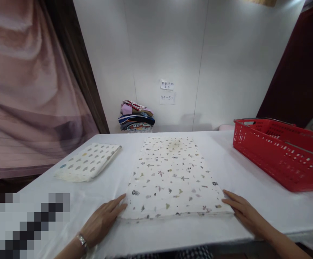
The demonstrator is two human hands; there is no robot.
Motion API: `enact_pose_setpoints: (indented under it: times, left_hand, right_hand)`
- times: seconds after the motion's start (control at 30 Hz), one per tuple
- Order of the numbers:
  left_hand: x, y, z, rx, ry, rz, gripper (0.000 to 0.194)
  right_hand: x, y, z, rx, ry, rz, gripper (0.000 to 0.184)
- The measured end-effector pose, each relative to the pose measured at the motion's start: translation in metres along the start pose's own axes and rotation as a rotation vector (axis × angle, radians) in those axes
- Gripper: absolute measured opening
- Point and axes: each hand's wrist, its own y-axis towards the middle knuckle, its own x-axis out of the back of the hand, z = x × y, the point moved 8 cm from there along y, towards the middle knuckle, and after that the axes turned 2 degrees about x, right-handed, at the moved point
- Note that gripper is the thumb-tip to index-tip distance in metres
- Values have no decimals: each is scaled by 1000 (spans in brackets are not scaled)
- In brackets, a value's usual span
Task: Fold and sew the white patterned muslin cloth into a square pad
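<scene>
A white cloth [172, 180] with small printed figures lies flat, folded into a long rectangle, on the white-covered table [218, 162]. At its near left corner rests my left hand [102, 219], fingers stretched out along the edge. My right hand [242, 210] touches the near right edge in the same way, fingers extended. Neither hand grips anything. Left of the cloth is a second folded cloth [88, 162], white with rows of grey-green shapes.
A red plastic basket [275, 154] with metal handles stands on the right of the table. Beyond the far edge is a stack of folded fabrics [136, 117]. Two paper notes [167, 98] hang on the wall; a pink curtain [29, 90] is at the left.
</scene>
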Motion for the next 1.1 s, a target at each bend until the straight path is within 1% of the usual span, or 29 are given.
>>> enact_pose_setpoints:
  times: [0.07, 0.13, 0.27, 0.4, 0.47, 0.63, 0.7, 0.8, 0.9, 1.0, 1.1]
  left_hand:
    - [2, -1, -3, -27, 12, -8, 43]
    - [6, -3, -7, -44, 7, -19, 43]
    - [18, -4, -14, -71, -18, -42, 44]
    - [18, 1, -25, -157, 12, -8, 42]
    - [17, 5, -27, -164, 2, -11, 41]
    - [16, 9, -35, -198, -29, -48, 50]
    - [17, 11, -38, -202, -26, -61, 48]
    - [20, 17, -39, -190, -22, -83, 39]
    - [21, 22, -38, -176, -18, -113, 34]
    - [19, 21, -34, -164, -22, -153, 39]
    - [15, 17, -28, -159, -42, -176, 40]
  right_hand:
    - [0, -2, 0, 5, -7, -3, 35]
    - [-2, -3, -2, 4, 2, 26, 38]
    - [-6, -3, -5, 2, 21, 127, 42]
    - [-8, 1, -3, 5, 40, 204, 45]
    - [-8, 3, -1, 15, 62, 203, 45]
    - [-10, 4, 0, 10, 92, 170, 44]
    - [-11, 4, 0, 8, 94, 167, 44]
    - [-11, 5, 1, 23, 96, 168, 46]
    - [-11, 8, 0, 40, 121, 140, 44]
    - [-12, 10, 1, 67, 155, 108, 40]
    - [-13, 12, 0, 42, 172, 115, 38]
